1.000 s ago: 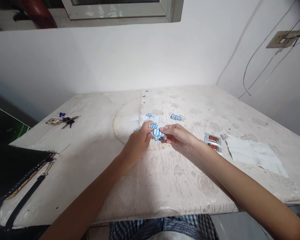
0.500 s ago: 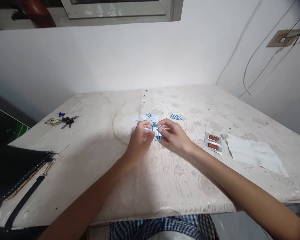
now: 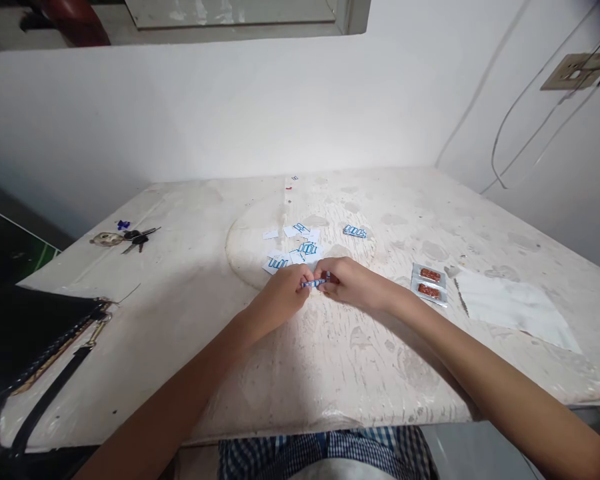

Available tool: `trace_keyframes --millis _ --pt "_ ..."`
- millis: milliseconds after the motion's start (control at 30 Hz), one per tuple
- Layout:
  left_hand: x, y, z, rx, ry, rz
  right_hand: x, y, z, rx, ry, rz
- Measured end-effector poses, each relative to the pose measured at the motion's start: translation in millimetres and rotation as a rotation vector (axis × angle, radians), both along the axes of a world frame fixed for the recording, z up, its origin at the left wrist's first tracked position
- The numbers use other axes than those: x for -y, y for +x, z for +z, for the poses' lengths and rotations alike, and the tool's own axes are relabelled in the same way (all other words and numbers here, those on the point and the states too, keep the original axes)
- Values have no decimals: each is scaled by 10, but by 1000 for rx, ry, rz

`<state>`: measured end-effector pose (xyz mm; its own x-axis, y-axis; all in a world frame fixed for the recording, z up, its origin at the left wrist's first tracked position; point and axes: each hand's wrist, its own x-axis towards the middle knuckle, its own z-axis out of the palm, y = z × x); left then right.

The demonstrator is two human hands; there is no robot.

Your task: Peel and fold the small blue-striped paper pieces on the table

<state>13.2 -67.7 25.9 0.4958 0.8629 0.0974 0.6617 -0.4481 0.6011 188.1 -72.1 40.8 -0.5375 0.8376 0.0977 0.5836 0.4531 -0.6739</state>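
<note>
Between my two hands is a small blue-and-white printed piece of paper [image 3: 313, 283], seen nearly edge-on. My left hand [image 3: 287, 288] pinches its left end, and my right hand [image 3: 349, 280] pinches the right end. The fingers almost meet, so much of the piece is hidden. Just beyond my knuckles lie several similar pieces, among them a blue-printed piece [image 3: 308, 249] and another printed piece [image 3: 278, 263] partly behind my left hand. Plain white slips [image 3: 270, 235] lie behind them. One blue-printed piece [image 3: 354, 231] rests apart, beyond my right hand.
To the right are a silver blister pack [image 3: 429, 285] with two reddish-brown items and a white sheet [image 3: 517, 308]. On the left lie keys [image 3: 139, 240], a small purple object [image 3: 123, 225] and a black bag [image 3: 40, 340] with a strap. A wall [image 3: 220, 113] bounds the table's back.
Both hands have come down nearer to me and closer together. The held piece, which faced me flat, is now turned nearly edge-on. More of the pieces behind are uncovered.
</note>
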Motion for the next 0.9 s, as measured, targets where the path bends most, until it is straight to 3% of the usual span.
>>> trace_keyframes --millis 400,667,800,900 --pt "1 26 24 1 -4 1 -22 -5 -65 -26 -59 -25" --pt "33 45 26 -121 128 -113 -66 126 62 -114 -145 -50" --pt "41 58 -1 -167 151 -149 -168 256 68 -26 -17 -235" --pt "49 62 0 -187 158 -150 -203 260 -24 69 56 -164"
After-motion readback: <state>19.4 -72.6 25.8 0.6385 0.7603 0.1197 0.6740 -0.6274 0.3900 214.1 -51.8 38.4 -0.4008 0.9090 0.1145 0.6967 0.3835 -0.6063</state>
